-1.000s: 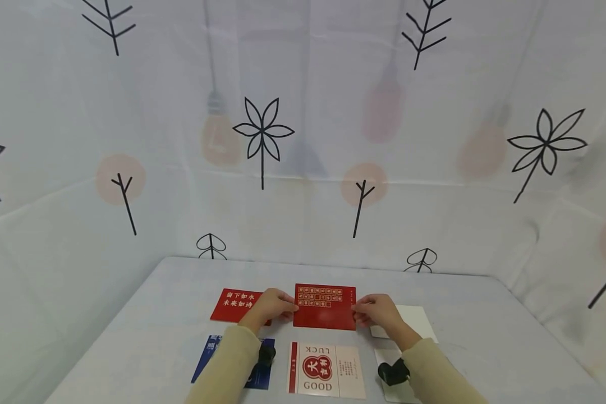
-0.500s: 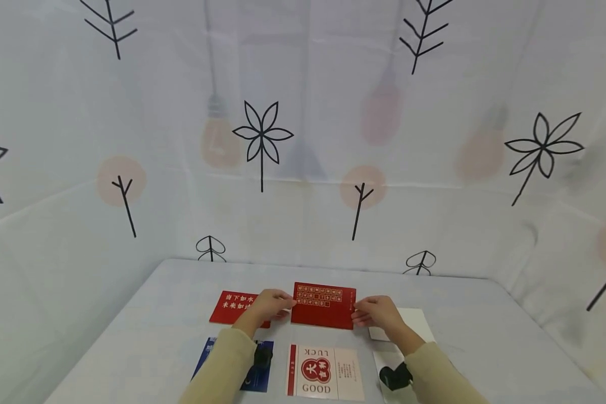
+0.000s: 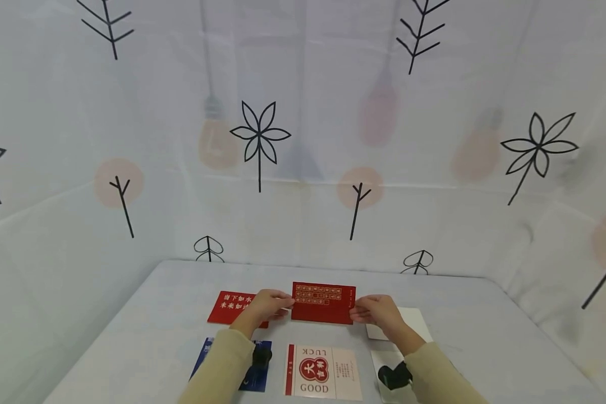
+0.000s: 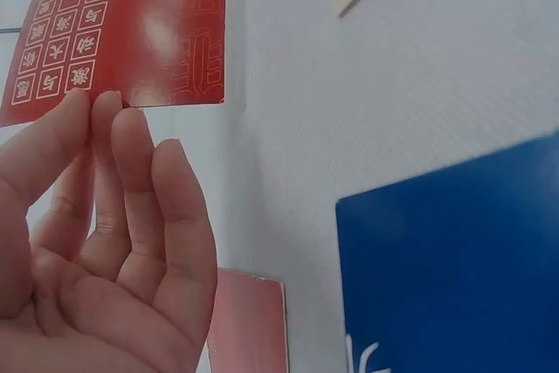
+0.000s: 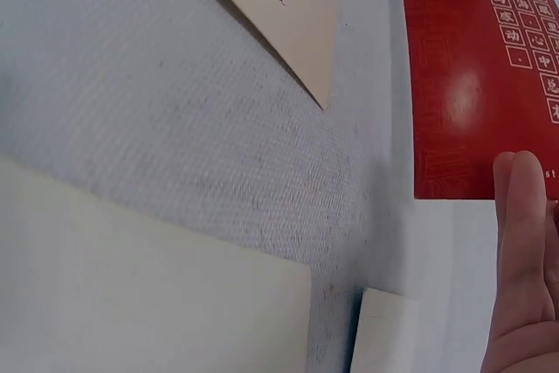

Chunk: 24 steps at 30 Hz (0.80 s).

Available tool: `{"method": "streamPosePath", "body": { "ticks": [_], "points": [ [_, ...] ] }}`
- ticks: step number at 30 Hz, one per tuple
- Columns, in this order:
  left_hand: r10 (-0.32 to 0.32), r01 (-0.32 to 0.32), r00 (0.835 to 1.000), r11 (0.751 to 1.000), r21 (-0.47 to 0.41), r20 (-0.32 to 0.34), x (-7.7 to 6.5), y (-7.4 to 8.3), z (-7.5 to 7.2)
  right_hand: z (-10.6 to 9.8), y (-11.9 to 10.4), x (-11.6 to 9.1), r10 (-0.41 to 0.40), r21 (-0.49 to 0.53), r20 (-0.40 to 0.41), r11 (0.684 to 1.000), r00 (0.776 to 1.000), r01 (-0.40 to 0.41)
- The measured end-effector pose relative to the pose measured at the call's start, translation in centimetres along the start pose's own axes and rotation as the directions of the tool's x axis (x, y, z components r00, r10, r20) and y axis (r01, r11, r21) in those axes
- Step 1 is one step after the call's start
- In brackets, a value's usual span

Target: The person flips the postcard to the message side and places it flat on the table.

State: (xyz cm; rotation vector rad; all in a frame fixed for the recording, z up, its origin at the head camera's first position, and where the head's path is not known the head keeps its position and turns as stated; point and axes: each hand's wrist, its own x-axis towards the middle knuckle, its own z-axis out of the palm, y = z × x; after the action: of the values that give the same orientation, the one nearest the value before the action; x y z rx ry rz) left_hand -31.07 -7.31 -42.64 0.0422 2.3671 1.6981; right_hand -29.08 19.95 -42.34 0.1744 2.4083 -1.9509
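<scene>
A red card [image 3: 323, 306] with rows of gold-boxed characters is held up between both hands, tilted, over the back middle of the table. My left hand [image 3: 266, 308] pinches its left edge between thumb and fingertips; the left wrist view shows the other fingers loosely bent below the card [image 4: 148, 32]. At the opposite edge my right hand [image 3: 381, 314] pinches the card, its fingertips lying against the surface in the right wrist view [image 5: 476, 67]. Behind the left hand lies a second red card [image 3: 227, 306] with white characters, partly covered by the hand.
A cream card [image 3: 323, 371] printed GOOD LUCK lies front middle. A blue card [image 3: 257, 379] is partly under the left forearm. Two white cards, one behind [image 3: 415, 321] and one in front [image 3: 386, 359], lie by the right arm. A patterned cloth [image 3: 303, 219] hangs behind the table [image 3: 126, 336].
The red card stays in both hands and has tipped slightly, its lower edge rising a little and levelling. The hands have barely shifted; the other cards lie as before.
</scene>
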Motion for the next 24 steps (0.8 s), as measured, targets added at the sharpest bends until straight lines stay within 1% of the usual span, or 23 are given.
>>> {"method": "streamPosePath", "body": {
  "ticks": [5,8,13,19,24],
  "points": [
    [0.006,-0.006,1.0,0.999,-0.038,0.017,-0.04,0.17,-0.02,-0.17,-0.06,0.08,0.013,0.035,-0.012,0.999,1.0,-0.013],
    [-0.004,0.005,1.0,0.998,-0.058,0.012,-0.14,0.17,0.05,-0.19,-0.04,0.18,0.021,0.057,-0.006,0.998,1.0,-0.02],
    [0.001,0.0,1.0,0.997,-0.081,0.006,-0.12,0.12,0.07,-0.05,-0.11,0.35,0.03,0.098,-0.005,0.995,1.0,-0.029],
    [-0.006,0.01,1.0,0.988,-0.153,0.027,0.23,0.02,-0.1,0.06,-0.27,0.3,0.035,0.091,-0.015,0.995,0.999,-0.034],
    [-0.024,0.027,1.0,0.985,-0.173,0.019,0.36,0.0,-0.25,0.21,-0.32,0.13,0.011,0.078,-0.008,0.997,1.0,-0.01]
  ]
}}
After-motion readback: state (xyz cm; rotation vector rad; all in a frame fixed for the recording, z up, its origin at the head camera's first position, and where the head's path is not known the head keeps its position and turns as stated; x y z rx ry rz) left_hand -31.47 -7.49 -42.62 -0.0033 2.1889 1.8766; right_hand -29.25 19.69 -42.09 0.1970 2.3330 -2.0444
